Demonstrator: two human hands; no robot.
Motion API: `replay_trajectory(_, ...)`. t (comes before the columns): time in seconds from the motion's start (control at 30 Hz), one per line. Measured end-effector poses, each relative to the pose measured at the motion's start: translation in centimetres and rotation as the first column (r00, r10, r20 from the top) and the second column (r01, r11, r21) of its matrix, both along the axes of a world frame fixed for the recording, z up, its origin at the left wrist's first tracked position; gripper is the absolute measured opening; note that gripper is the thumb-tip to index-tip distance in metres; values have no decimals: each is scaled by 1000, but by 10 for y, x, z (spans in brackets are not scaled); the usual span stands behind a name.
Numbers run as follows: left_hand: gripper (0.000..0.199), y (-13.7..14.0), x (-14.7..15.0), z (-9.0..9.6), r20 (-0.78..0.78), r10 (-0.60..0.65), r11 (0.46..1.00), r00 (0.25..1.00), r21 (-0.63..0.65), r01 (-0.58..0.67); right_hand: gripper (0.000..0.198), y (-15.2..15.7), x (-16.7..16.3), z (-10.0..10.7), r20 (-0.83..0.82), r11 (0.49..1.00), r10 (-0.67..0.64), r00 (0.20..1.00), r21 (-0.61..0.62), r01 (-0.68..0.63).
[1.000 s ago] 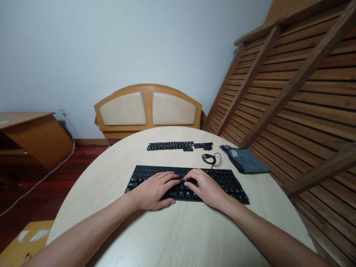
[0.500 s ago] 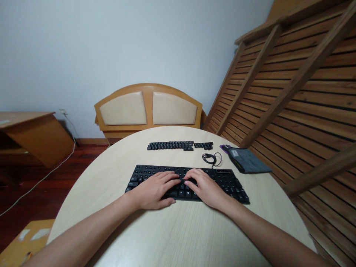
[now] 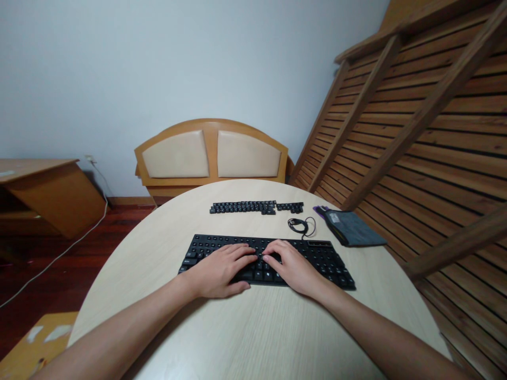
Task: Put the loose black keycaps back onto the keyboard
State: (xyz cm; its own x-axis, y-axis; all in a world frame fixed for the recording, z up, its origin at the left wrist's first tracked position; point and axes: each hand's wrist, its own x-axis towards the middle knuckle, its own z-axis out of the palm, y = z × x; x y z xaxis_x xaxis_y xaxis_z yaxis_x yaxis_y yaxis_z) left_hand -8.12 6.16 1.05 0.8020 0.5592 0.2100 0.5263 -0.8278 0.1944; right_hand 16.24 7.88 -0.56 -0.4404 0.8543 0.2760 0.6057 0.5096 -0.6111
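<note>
At three o'clock from your spread left hand [image 3: 222, 270], your curled right hand [image 3: 295, 267] touches the keyboard [image 3: 259, 275], pinch unclear.

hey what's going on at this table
A person has both hands over a black keyboard. The left hand is spread across it; the right hand has thumb and forefinger close together near its middle, any grip hidden. Beyond it lie rows of black keycaps, with a coiled cable and grey pouch toward the right.

Open surface [image 3: 146, 248] stretches from the keyboard [image 3: 259, 275] toward nine o'clock, while keycaps [image 3: 242, 207] bar twelve and a gray pouch [image 3: 354, 229] two
</note>
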Motion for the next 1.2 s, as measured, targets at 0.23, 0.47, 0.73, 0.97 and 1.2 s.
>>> replay_trajectory(0.23,59,0,-1,-1,-6,0,1000,1000,6,0,9,1,1,-3,-29,1000,-2,1000,-20,2)
replay_trajectory(0.47,58,0,0,1,10,-10,1000,1000,-6,10,9,-3,-2,3,61,999,-1,998,38,-2)
replay_trajectory(0.73,67,1,-2,-1,-12,-9,1000,1000,-5,9,9,-3,-2,9,58,999,0,998,44,-3)
replay_trajectory(0.97,69,-2,-2,-2,-43,3,1000,999,8,-2,14,4,3,6,-33,1000,6,999,6,-6)
replay_trajectory(1.2,65,-2,0,1,-58,2,1000,998,10,-1,9,5,2,0,28,993,-102,994,65,100)
